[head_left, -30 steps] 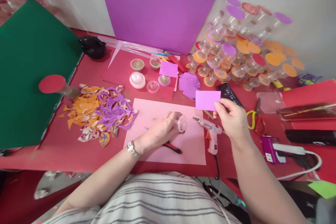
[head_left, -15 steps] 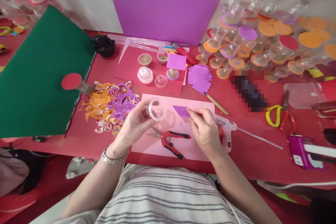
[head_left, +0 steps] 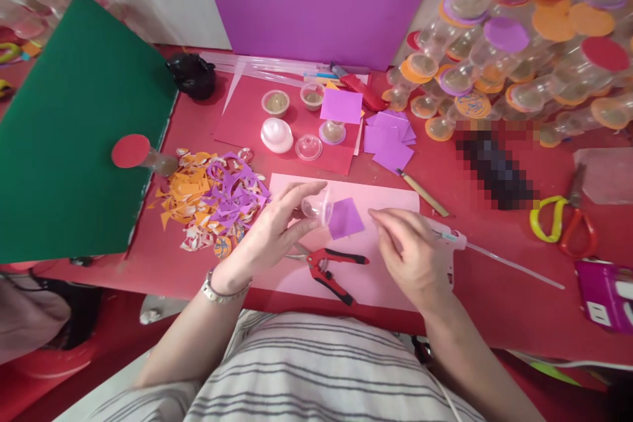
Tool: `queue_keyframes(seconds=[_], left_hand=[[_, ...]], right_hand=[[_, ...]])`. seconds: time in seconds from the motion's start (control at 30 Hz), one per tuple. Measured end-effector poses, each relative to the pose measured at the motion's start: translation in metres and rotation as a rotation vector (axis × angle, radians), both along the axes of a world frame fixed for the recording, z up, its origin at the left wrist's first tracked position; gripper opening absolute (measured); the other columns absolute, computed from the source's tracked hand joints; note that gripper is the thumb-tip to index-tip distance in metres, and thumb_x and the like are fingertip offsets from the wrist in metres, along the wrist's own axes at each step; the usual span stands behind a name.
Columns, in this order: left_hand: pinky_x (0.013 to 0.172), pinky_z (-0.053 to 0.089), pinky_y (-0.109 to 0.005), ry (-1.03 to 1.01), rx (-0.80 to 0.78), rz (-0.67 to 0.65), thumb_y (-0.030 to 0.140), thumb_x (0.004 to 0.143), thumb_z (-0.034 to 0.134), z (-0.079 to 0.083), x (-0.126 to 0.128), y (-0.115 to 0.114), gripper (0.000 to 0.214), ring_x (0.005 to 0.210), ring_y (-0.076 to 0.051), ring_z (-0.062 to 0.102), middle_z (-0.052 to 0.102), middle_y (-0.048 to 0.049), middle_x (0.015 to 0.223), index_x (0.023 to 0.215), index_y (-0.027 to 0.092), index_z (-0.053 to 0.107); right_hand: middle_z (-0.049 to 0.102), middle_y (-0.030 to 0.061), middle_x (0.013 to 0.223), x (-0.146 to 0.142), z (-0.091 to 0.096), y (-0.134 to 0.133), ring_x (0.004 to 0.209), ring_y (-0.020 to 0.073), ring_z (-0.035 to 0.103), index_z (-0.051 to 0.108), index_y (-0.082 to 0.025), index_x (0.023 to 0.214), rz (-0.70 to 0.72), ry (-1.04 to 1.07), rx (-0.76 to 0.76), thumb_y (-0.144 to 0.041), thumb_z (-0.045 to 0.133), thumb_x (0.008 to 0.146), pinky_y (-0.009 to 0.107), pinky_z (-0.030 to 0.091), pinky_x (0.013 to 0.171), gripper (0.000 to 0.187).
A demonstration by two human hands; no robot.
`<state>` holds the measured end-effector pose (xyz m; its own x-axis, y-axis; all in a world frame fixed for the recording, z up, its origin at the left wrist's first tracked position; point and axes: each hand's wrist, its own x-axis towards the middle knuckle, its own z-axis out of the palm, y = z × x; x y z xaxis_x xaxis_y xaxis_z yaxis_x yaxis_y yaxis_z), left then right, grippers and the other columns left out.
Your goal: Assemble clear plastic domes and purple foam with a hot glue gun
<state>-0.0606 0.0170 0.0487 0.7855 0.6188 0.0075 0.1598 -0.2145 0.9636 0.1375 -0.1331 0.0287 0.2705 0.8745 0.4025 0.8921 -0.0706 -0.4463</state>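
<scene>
My left hand [head_left: 270, 231] is closed round a small clear plastic cup [head_left: 319, 206], tipped so that its rim faces right. A purple paper square [head_left: 347, 218] is close to that rim, over the pink sheet [head_left: 383, 287]; whether it touches the rim I cannot tell. To the right of the square is my right hand [head_left: 413, 254], holding nothing, with fingers loosely bent and thumb apart. Red-handled snips [head_left: 324, 267] lie between the hands on the sheet. A glue gun [head_left: 455, 244] sits partly hidden behind my right hand.
Orange and purple paper scraps [head_left: 217, 191] are heaped on the left by a green board [head_left: 84, 145]. Several purple squares [head_left: 390, 138] and a wooden-handled tool [head_left: 422, 192] lie beyond the sheet. Clear bottle shapes [head_left: 475, 66] crowd the back right. Yellow-and-red scissors [head_left: 548, 219] lie right.
My right hand has let go of the purple square and drawn back to the right. My left hand has turned the cup on its side and brought it right, near the square.
</scene>
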Motion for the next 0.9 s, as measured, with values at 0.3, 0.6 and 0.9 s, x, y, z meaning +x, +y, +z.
queue_keyframes(seconds=[0.3, 0.6, 0.9], left_hand=[[0.089, 0.059, -0.032, 0.229, 0.479, -0.010, 0.009, 0.090, 0.063, -0.004, 0.025, -0.019, 0.044, 0.100, -0.018, 0.066, 0.060, -0.0065, 0.118, 0.131, 0.024, 0.056], [0.084, 0.060, -0.030, 0.259, 0.643, 0.032, 0.010, 0.094, 0.060, -0.011, 0.036, -0.033, 0.040, 0.101, -0.018, 0.068, 0.063, -0.0071, 0.116, 0.129, 0.022, 0.047], [0.084, 0.058, -0.034, 0.263, 0.689, 0.003, 0.015, 0.097, 0.056, -0.017, 0.036, -0.035, 0.032, 0.101, -0.021, 0.064, 0.065, -0.0104, 0.114, 0.128, 0.019, 0.049]], right_hand=[[0.073, 0.0040, 0.094, -0.006, -0.003, 0.011, 0.085, 0.0180, 0.072, 0.068, -0.025, 0.112, -0.064, 0.177, 0.325, -0.008, 0.056, 0.094, 0.031, 0.060, 0.073, 0.027], [0.057, 0.0000, 0.076, -0.012, -0.013, 0.011, 0.072, 0.0164, 0.058, 0.066, -0.022, 0.104, 0.003, 0.085, 0.281, -0.010, 0.065, 0.090, 0.031, 0.052, 0.068, 0.018], [0.049, -0.0022, 0.068, -0.008, -0.005, -0.002, 0.065, 0.0136, 0.048, 0.059, -0.018, 0.081, 0.095, 0.172, 0.290, -0.009, 0.057, 0.089, 0.034, 0.046, 0.066, 0.012]])
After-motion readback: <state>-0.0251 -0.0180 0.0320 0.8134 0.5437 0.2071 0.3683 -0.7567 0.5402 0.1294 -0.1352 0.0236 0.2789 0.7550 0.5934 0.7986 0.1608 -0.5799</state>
